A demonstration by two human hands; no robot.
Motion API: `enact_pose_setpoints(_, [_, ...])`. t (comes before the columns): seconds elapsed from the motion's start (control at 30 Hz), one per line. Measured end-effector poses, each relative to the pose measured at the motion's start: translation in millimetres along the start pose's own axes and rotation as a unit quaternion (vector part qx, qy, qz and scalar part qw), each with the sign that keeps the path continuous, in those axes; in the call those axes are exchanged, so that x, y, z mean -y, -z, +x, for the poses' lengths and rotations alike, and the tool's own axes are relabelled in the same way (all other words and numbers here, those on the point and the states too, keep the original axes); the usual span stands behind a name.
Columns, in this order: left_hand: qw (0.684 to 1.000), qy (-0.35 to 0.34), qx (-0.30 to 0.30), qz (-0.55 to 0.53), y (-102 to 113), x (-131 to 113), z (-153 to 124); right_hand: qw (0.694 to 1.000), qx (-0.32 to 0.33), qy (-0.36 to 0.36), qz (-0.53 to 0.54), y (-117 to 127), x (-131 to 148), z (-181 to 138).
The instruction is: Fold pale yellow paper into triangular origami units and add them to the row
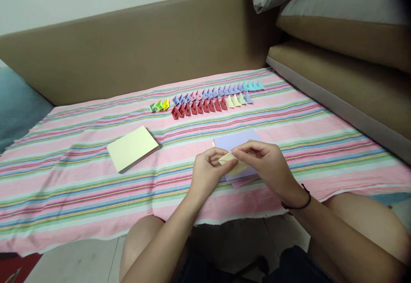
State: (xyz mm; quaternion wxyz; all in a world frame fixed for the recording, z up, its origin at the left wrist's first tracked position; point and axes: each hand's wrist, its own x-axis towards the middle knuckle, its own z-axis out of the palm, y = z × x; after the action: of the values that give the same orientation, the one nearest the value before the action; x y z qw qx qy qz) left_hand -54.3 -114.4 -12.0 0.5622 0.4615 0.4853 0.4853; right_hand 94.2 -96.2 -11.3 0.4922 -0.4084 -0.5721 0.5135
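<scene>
A small piece of folded pale yellow paper is held between my two hands. My left hand pinches it from the left, thumb along its lower side. From the right, my right hand grips its upper edge between thumb and fingers. Directly beneath the hands lies a stack of lilac paper, with a pink sheet poking out at its lower edge. My fingers hide part of the folded paper, so its full shape does not show.
Small folded paper boats stand in two rows beyond my hands: red ones, lilac ones, turquoise ones. Green and yellow ones sit left. A pale yellow paper stack lies on the striped cloth. Cushions rise at right.
</scene>
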Motion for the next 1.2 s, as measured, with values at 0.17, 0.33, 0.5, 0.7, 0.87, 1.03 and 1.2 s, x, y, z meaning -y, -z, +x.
enact_pose_setpoints(0.17, [1.000,0.005,-0.004,0.021,3,0,-1,0.999,0.011,-0.022,0.024,-2,-2,0])
enact_pose_setpoints(0.33, [0.999,0.046,0.016,-0.011,8,-2,1,0.999,-0.002,-0.034,0.022,0,-4,2])
enact_pose_setpoints(0.5, [0.998,0.050,0.029,-0.030,9,-5,2,0.999,-0.007,-0.038,0.018,2,-7,5])
enact_pose_setpoints(0.7, [0.995,0.046,0.071,-0.052,8,-9,2,0.999,0.009,-0.043,0.012,8,-9,10])
enact_pose_setpoints(0.87, [0.997,0.029,0.061,0.028,10,-4,4,0.997,0.060,-0.009,-0.049,7,-6,8])
enact_pose_setpoints(1.03, [0.999,0.016,0.026,0.042,13,-1,4,0.997,0.067,-0.015,-0.033,3,-5,7])
enact_pose_setpoints(1.2, [0.999,-0.036,0.004,0.007,15,-2,5,0.995,0.089,-0.030,0.026,3,-9,6])
